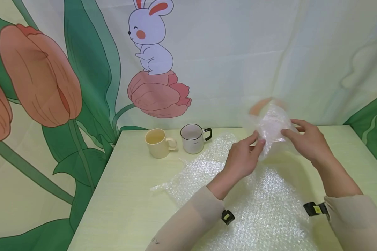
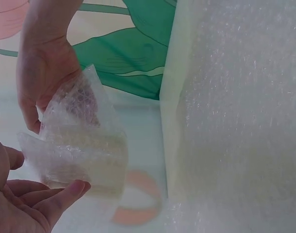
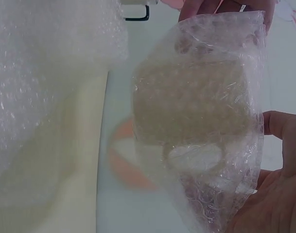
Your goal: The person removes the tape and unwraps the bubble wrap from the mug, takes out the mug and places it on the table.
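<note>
Both hands hold up a mug wrapped in clear bubble wrap (image 1: 271,123) over the right part of the table. Through the film in the right wrist view the mug (image 3: 191,99) shows as a pale beige body with a looped handle on one side. My left hand (image 1: 243,157) pinches the wrapped bundle at its lower left. On the opposite side my right hand (image 1: 309,139) grips its edge with thumb and fingers. In the left wrist view the wrap (image 2: 75,107) rises to a loose pointed flap beside the right hand (image 2: 48,73).
A large bubble wrap sheet (image 1: 267,209) spreads over the table (image 1: 113,195) beneath the hands. At the back left stand a yellow mug (image 1: 159,144) and a white mug (image 1: 192,141) with black rim and handle. A printed cloth (image 1: 226,62) hangs behind the table.
</note>
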Demonstrator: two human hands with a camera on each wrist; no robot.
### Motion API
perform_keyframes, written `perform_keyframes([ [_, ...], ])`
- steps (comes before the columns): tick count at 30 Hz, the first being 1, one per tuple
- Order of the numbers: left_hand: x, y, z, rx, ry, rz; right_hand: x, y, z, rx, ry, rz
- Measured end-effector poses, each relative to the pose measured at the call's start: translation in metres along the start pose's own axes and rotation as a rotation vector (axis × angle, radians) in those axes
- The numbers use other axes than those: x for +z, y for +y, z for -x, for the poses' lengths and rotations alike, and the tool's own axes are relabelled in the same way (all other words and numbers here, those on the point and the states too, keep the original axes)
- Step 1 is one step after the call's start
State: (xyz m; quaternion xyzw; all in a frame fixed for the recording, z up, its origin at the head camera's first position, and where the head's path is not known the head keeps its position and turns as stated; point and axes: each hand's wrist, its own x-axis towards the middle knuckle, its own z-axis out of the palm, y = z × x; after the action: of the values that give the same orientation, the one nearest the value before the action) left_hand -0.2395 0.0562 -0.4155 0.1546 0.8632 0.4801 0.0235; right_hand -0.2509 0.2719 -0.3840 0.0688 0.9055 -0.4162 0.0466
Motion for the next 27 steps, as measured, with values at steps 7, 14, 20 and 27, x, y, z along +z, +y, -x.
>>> perform_keyframes([
  [7,-0.015,-0.005,0.02,0.004,0.012,0.03,0.01,-0.009,0.015,-0.037,-0.029,-0.004],
  [14,-0.022,-0.012,0.039,-0.017,0.018,0.08,0.022,-0.011,0.029,-0.074,-0.029,-0.002],
  [20,-0.026,-0.02,0.054,-0.055,0.036,0.14,0.032,-0.011,0.04,-0.084,-0.033,-0.025],
  [27,-0.032,-0.031,0.069,-0.079,0.05,0.226,0.048,-0.012,0.053,-0.109,-0.018,-0.058],
])
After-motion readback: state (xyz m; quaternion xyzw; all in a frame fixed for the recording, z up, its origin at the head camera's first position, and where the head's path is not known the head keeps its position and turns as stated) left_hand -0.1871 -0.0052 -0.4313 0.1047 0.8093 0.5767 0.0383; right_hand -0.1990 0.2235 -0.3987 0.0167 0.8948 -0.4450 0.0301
